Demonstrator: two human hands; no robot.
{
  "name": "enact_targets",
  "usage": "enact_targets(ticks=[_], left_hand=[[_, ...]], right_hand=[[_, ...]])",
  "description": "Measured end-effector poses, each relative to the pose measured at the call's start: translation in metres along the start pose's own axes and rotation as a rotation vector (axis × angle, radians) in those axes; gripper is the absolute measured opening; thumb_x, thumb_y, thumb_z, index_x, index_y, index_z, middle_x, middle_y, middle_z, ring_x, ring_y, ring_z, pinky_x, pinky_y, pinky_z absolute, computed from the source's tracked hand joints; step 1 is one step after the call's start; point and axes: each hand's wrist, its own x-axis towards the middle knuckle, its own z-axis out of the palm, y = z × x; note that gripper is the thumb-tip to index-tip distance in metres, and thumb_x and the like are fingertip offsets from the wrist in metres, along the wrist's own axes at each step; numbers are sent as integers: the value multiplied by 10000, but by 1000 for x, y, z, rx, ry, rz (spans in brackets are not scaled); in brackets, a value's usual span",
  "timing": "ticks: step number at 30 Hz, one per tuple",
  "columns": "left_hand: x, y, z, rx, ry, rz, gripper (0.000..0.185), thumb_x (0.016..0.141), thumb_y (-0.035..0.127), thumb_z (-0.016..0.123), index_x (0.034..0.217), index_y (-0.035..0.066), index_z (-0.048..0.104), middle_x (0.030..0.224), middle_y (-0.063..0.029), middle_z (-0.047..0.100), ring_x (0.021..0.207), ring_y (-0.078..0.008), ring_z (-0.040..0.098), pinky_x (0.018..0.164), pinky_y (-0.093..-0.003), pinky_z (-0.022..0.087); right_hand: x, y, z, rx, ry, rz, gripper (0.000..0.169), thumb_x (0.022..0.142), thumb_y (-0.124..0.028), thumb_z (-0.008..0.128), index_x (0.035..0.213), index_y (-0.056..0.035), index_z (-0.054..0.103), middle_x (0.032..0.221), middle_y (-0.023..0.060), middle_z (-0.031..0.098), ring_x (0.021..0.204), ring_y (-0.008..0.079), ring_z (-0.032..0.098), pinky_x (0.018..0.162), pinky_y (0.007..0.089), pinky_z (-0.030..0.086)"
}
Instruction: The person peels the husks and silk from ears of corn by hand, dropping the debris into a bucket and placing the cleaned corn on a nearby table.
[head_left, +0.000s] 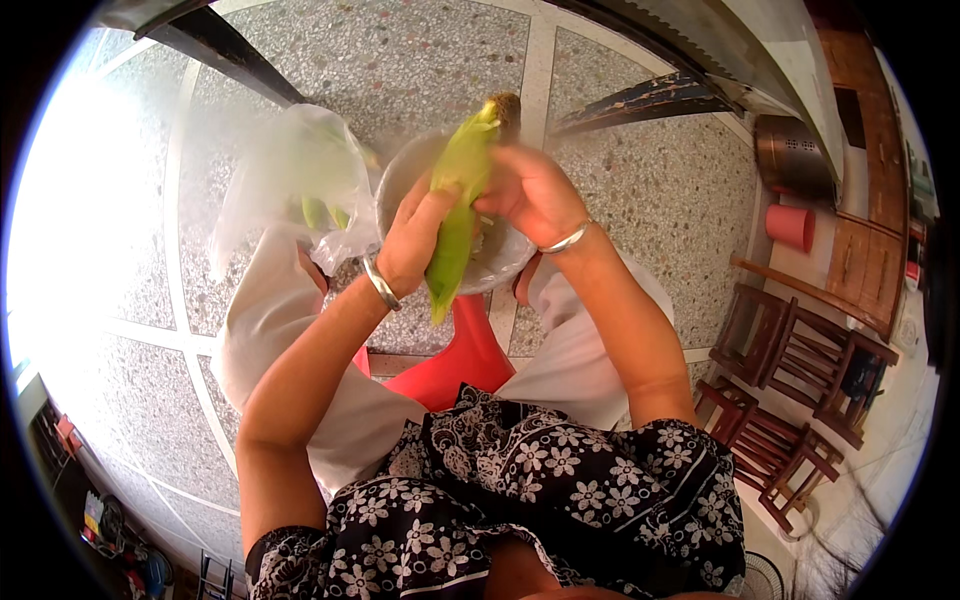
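Observation:
An ear of corn in its green husk (457, 180) slants upward in front of me, brown silk (506, 111) at its top end. My left hand (416, 236) grips the ear from the left, thumb laid along the husk. On the ear's upper right side is my right hand (536, 199), its fingers blurred; whether they grip the husk does not show clearly. Beneath both hands stands a round basin (510, 259) lined with clear plastic, with small pale scraps inside. To its left, a translucent plastic bag (292, 165) contains more green husked corn.
Below the basin is a red plastic stool (450, 364) between my legs. Dark legs of a piece of furniture (630, 105) rise beyond the basin. Wooden chairs (806, 352), a pink bucket (790, 227) and a metal drum (796, 157) stand along the right. The floor is terrazzo (405, 52).

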Motion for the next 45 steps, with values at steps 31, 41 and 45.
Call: enact_targets(ticks=[31,41,45], left_hand=[[10,11,-7,-1,-56,78,385,893,376,491,1034,21,540,843,-60,595,719,-124,560,654,-250,463],[3,17,-3,-200,23,127,460,885,473,421,1022,49,537,810,-84,606,693,-169,569,632,-294,476],[10,74,-22,-588,217,236,356,867,448,472,891,95,503,757,-75,576,685,-207,576,642,-349,510]], right_hand=[[6,11,16,-211,70,-160,240,877,-251,528,753,-46,535,569,23,487,436,116,452,388,250,371],[-2,17,23,-177,102,-221,274,893,-226,515,665,-73,506,516,-7,435,433,86,403,390,238,310],[-13,52,9,-189,-143,-219,304,920,-227,483,654,-80,495,502,-7,429,433,86,403,424,236,321]])
